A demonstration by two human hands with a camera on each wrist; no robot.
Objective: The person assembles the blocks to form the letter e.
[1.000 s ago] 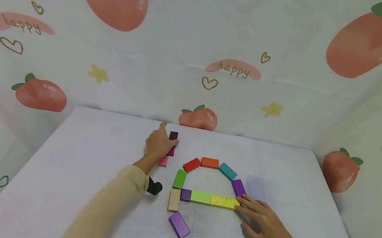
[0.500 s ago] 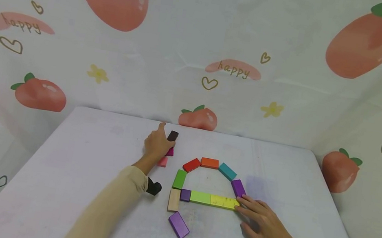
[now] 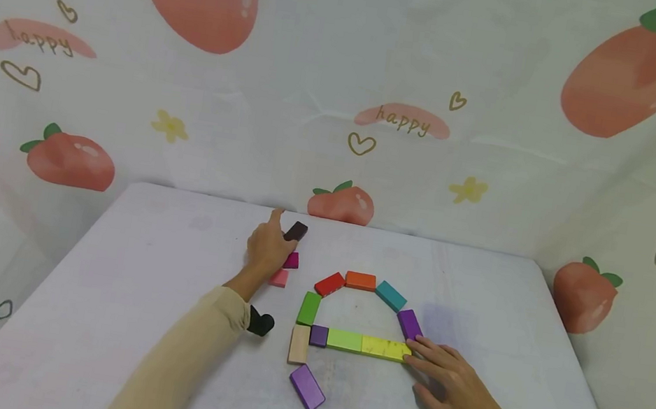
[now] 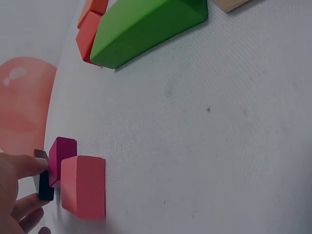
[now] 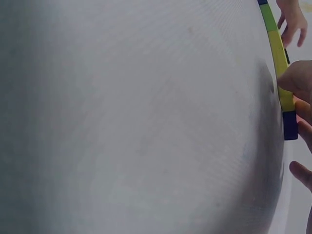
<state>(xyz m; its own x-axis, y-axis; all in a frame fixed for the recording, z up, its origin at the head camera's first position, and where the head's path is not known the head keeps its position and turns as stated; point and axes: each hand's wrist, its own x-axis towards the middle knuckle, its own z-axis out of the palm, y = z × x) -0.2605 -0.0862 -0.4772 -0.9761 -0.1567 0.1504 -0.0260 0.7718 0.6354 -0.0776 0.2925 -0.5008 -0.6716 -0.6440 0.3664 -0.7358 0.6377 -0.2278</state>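
At the far side of the table, my left hand (image 3: pixel 269 245) pinches a dark block (image 3: pixel 296 231) between thumb and fingers. The left wrist view shows the thumb against one side of that dark block (image 4: pixel 45 180) and a finger at its other end. A magenta block (image 3: pixel 292 261) and a pink block (image 3: pixel 279 278) lie just in front of it, partly behind the hand in the head view. My right hand (image 3: pixel 453 386) lies with extended fingers at the right end of a yellow block (image 3: pixel 383 348), touching it and close to a purple block (image 3: pixel 410 323).
Green (image 3: pixel 309 308), red (image 3: pixel 330 283), orange (image 3: pixel 360 281) and teal (image 3: pixel 391 295) blocks form an arch. Below it lie a lime block (image 3: pixel 344 340), a small dark purple block (image 3: pixel 318 335), a plain wooden block (image 3: pixel 299 344) and a tilted lilac block (image 3: pixel 307 388). A patterned cloth (image 3: pixel 285 149) stands behind the table.
The dark block has turned from nearly straight to slanting, its near end swinging left as my left hand shifts slightly left. More of the magenta block shows. My right hand has stayed put.
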